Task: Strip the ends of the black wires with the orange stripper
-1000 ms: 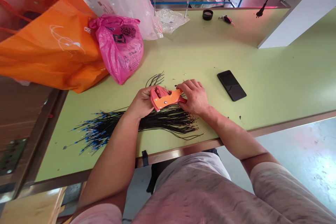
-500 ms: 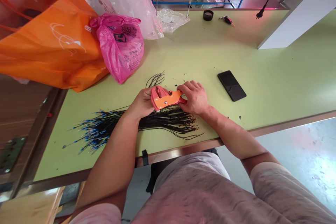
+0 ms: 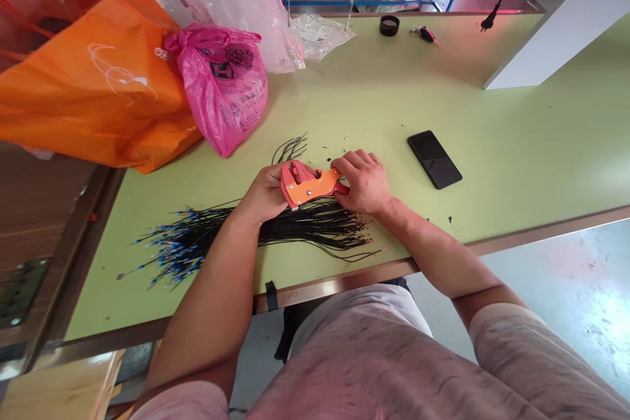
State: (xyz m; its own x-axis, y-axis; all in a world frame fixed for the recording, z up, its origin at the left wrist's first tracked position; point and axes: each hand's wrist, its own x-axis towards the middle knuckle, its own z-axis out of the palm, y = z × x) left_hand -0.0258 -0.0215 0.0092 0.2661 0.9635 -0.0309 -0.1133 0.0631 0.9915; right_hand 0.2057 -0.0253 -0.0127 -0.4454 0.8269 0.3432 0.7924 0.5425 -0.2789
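Observation:
An orange hand tool [image 3: 308, 184], shaped like a wire stripper, sits between both hands over a long bundle of black wires [image 3: 295, 228] with blue tips at their left end [image 3: 170, 249]. My right hand [image 3: 363, 181] is wrapped round the tool's handles on the right. My left hand [image 3: 264, 191] is curled against the tool's head; a few black wire ends [image 3: 291, 146] fan out behind it. What the left fingers pinch is hidden by the tool.
An orange bag [image 3: 93, 79], a pink plastic bag [image 3: 224, 85] and clear plastic bags [image 3: 231, 0] crowd the far left of the green table [image 3: 516, 144]. A black phone [image 3: 434, 159] lies right of my hands. A black cap [image 3: 389, 25] and keys [image 3: 426, 35] lie far back.

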